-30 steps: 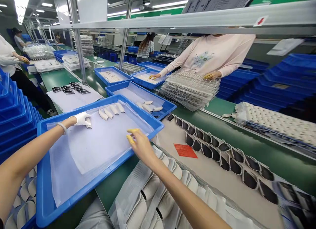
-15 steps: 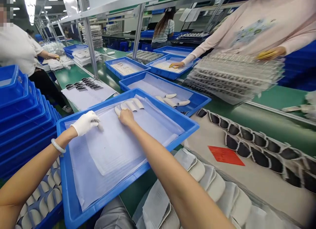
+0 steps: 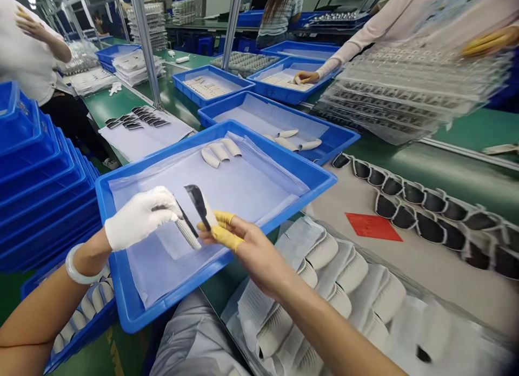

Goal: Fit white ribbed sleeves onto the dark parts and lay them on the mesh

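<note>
My left hand [image 3: 138, 216], in a white glove, is closed on a curved shell part [image 3: 184, 224], white outside and dark inside. My right hand [image 3: 239, 243], with yellow finger cots, pinches a second curved shell part [image 3: 199, 204] by its edge, dark side showing. Both hands hover close together over the near half of a blue tray [image 3: 121, 305] lined with a clear sheet. Three white curved parts [image 3: 221, 150] lie in a row at the tray's far side.
A second blue tray [image 3: 340, 143] behind holds three white parts. Rows of dark-lined shells [image 3: 409, 195] and a red card [image 3: 371, 226] lie on the right. White shells in foam [image 3: 324, 278] sit near me. Stacked blue bins [image 3: 36, 192] stand left. A co-worker's hand [image 3: 484, 40] rests on clear trays [image 3: 405, 92].
My right hand has drawn back from the row of white parts with one part in its fingers. My left hand lifted toward it with its part. The row shows three parts now.
</note>
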`<state>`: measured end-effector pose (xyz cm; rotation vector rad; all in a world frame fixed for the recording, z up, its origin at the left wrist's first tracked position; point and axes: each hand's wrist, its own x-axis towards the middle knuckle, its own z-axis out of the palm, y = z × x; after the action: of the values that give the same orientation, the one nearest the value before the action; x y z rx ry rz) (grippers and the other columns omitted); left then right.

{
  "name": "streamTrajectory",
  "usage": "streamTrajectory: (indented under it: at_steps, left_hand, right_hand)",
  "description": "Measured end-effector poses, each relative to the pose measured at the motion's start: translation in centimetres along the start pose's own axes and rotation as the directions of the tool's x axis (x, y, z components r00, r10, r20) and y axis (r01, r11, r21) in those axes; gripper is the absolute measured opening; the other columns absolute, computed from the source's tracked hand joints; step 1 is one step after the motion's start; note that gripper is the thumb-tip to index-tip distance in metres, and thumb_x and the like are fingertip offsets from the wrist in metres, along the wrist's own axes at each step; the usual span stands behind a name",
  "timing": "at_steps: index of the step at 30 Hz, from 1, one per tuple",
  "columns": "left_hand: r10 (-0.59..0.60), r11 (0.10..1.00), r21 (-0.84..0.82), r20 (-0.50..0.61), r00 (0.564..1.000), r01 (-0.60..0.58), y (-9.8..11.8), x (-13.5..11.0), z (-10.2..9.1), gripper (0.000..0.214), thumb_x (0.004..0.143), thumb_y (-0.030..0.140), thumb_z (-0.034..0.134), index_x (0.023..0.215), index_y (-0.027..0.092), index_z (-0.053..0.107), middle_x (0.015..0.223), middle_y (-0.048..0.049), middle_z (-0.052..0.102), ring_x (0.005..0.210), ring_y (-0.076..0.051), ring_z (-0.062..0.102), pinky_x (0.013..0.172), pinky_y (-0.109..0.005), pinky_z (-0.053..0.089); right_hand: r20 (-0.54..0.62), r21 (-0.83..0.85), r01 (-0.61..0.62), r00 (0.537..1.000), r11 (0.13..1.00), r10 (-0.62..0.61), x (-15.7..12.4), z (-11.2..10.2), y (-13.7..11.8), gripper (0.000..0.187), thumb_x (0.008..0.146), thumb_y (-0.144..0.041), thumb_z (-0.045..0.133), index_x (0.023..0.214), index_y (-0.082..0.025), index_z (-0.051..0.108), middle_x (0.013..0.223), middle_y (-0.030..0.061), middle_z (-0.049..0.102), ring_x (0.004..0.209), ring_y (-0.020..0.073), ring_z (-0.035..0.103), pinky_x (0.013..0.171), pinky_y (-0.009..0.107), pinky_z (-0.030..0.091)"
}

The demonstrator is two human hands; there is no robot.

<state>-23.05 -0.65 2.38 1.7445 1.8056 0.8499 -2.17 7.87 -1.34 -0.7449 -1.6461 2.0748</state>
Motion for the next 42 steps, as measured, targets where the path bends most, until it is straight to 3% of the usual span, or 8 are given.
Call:
streamTrajectory:
  at_steps: [9, 11, 14, 20, 26, 30, 35, 42]
  left_hand:
    - [0.066, 0.997, 0.04, -0.13, 0.989, -0.061, 4.1, -2.9, 4.4, 0.013, 0.083, 0.019, 0.051, 0.077, 0.027, 0.06, 0.082, -0.0024, 0.06, 0.082, -0.018, 0.059, 0.076, -0.032, 0.05]
    - [0.078, 0.995, 0.068, -0.171, 0.982, -0.067, 4.9, -3.7, 5.0, 0.004, 0.079, 0.023, 0.059, 0.08, 0.026, 0.057, 0.082, -0.0023, 0.057, 0.077, -0.017, 0.058, 0.07, -0.032, 0.051]
    - [0.066, 0.994, 0.102, -0.209, 0.976, -0.046, 5.9, -4.7, 6.0, 0.019, 0.07, 0.026, 0.068, 0.078, 0.026, 0.052, 0.079, -0.0008, 0.052, 0.067, -0.016, 0.053, 0.059, -0.031, 0.049]
    - [-0.102, 0.995, -0.019, -0.348, 0.932, 0.102, 7.2, -5.9, 7.5, 0.016, 0.084, 0.027, 0.053, 0.068, 0.025, 0.049, 0.071, 0.0009, 0.049, 0.063, -0.014, 0.049, 0.061, -0.03, 0.047]
    - [-0.185, 0.98, -0.124, -0.249, 0.951, 0.158, 8.6, -6.1, 8.0, 0.005, 0.078, 0.028, 0.06, 0.078, 0.024, 0.057, 0.079, 0.0005, 0.054, 0.074, -0.015, 0.054, 0.066, -0.028, 0.048]
    - [-0.302, 0.952, -0.069, -0.093, 0.949, 0.297, 10.2, -6.0, 8.2, 0.023, 0.063, 0.025, 0.074, 0.076, 0.023, 0.055, 0.08, 0.0031, 0.053, 0.071, -0.013, 0.052, 0.061, -0.025, 0.046]
    - [-0.306, 0.946, -0.168, -0.174, 0.936, 0.278, 11.0, -5.9, 9.2, 0.019, 0.08, 0.032, 0.06, 0.066, 0.021, 0.056, 0.067, 0.004, 0.053, 0.061, -0.01, 0.052, 0.058, -0.023, 0.044]
    - [-0.236, 0.933, -0.333, -0.284, 0.93, 0.135, 11.0, -5.4, 10.2, 0.01, 0.081, 0.024, 0.061, 0.074, 0.021, 0.067, 0.074, 0.0025, 0.065, 0.069, -0.01, 0.059, 0.064, -0.019, 0.049]
  right_hand:
    - [-0.005, 0.323, -0.19, 0.979, 0.927, 0.202, -5.4, 2.1, 1.0, 0.046, 0.067, -0.04, 0.079, 0.104, -0.017, 0.065, 0.091, 0.0052, 0.07, 0.076, 0.0205, 0.07, 0.077, 0.036, 0.056]
    - [-0.026, 0.334, -0.187, 0.978, 0.924, 0.207, -6.2, 2.3, 1.1, 0.05, 0.065, -0.04, 0.08, 0.106, -0.016, 0.063, 0.085, 0.0045, 0.07, 0.074, 0.0202, 0.07, 0.073, 0.035, 0.057]
    - [-0.061, 0.326, -0.139, 0.984, 0.935, 0.168, -7.4, 2.8, 1.3, 0.053, 0.062, -0.041, 0.082, 0.105, -0.018, 0.063, 0.082, 0.0034, 0.07, 0.068, 0.0185, 0.068, 0.069, 0.034, 0.057]
    - [-0.074, 0.353, -0.086, 0.99, 0.932, 0.119, -9.6, 4.1, 1.8, 0.052, 0.063, -0.043, 0.081, 0.106, -0.02, 0.063, 0.075, 0.0023, 0.068, 0.066, 0.0176, 0.065, 0.066, 0.032, 0.057]
    - [-0.121, 0.359, -0.084, 0.983, 0.929, 0.136, -11.2, 4.0, 1.6, 0.056, 0.061, -0.044, 0.081, 0.108, -0.019, 0.062, 0.073, 0.0021, 0.065, 0.063, 0.0161, 0.063, 0.062, 0.03, 0.055]
    - [-0.178, 0.266, -0.045, 0.979, 0.963, 0.095, -12.2, 3.6, 1.9, 0.057, 0.065, -0.04, 0.08, 0.114, -0.019, 0.06, 0.069, -0.001, 0.059, 0.06, 0.0137, 0.058, 0.058, 0.028, 0.051]
    - [-0.244, 0.276, -0.021, 0.966, 0.961, 0.091, -13.4, 3.9, 2.6, 0.058, 0.063, -0.041, 0.081, 0.114, -0.019, 0.062, 0.063, -0.0017, 0.056, 0.055, 0.0132, 0.054, 0.055, 0.028, 0.051]
    - [-0.238, 0.445, 0.036, 0.968, 0.895, 0.08, -13.7, 3.7, 3.4, 0.054, 0.068, -0.043, 0.077, 0.115, -0.023, 0.059, 0.075, 0.0015, 0.062, 0.057, 0.0135, 0.06, 0.055, 0.028, 0.053]
